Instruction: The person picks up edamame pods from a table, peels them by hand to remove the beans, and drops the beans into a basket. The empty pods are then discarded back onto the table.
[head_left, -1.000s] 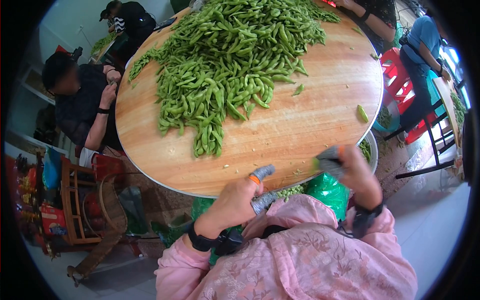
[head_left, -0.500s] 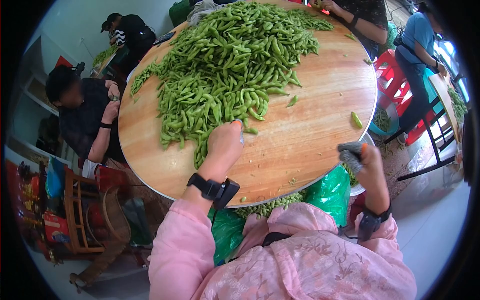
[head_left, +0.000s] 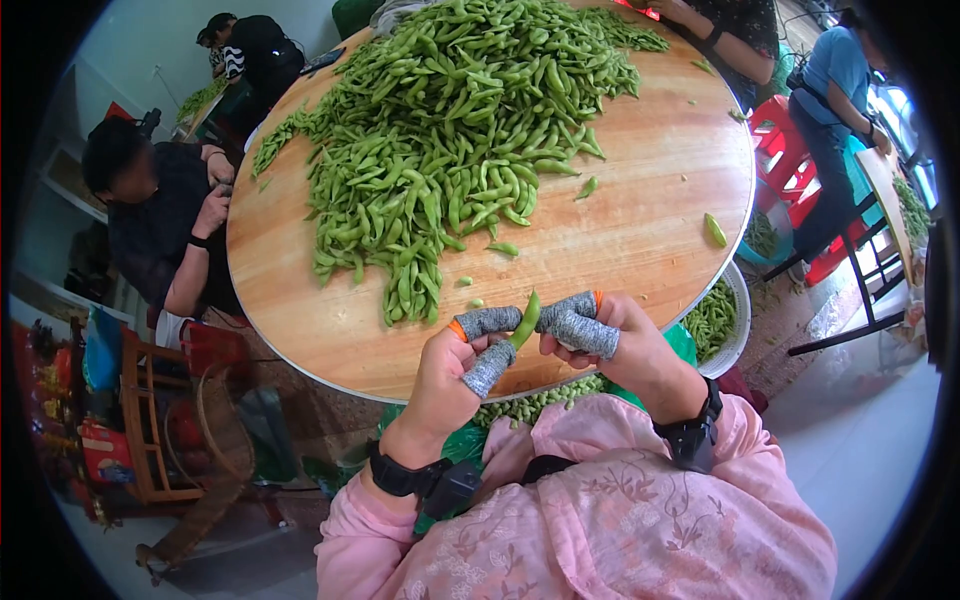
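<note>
My left hand (head_left: 458,365), with grey knit covers on thumb and index finger, pinches a green soybean pod (head_left: 526,320) over the table's near edge. Beside it, my right hand (head_left: 610,335) wears similar grey covers, its fingers pressed together with the tips close against the pod. Whatever those right fingers may hold is hidden. A large heap of soybean pods (head_left: 470,120) covers the far and left part of the round wooden table (head_left: 640,220). Shelled beans (head_left: 540,403) lie below the edge, in front of my lap.
A white basket (head_left: 740,310) of pods stands below the table's right edge. Stray pods, one a single pod (head_left: 715,230), lie on the wood. A person (head_left: 165,210) works at the left, another (head_left: 735,40) at the far right. Red stools (head_left: 775,130) stand beyond.
My left hand has drawn back from the heap with a pod. My right hand has come in from above the basket at the right to meet it.
</note>
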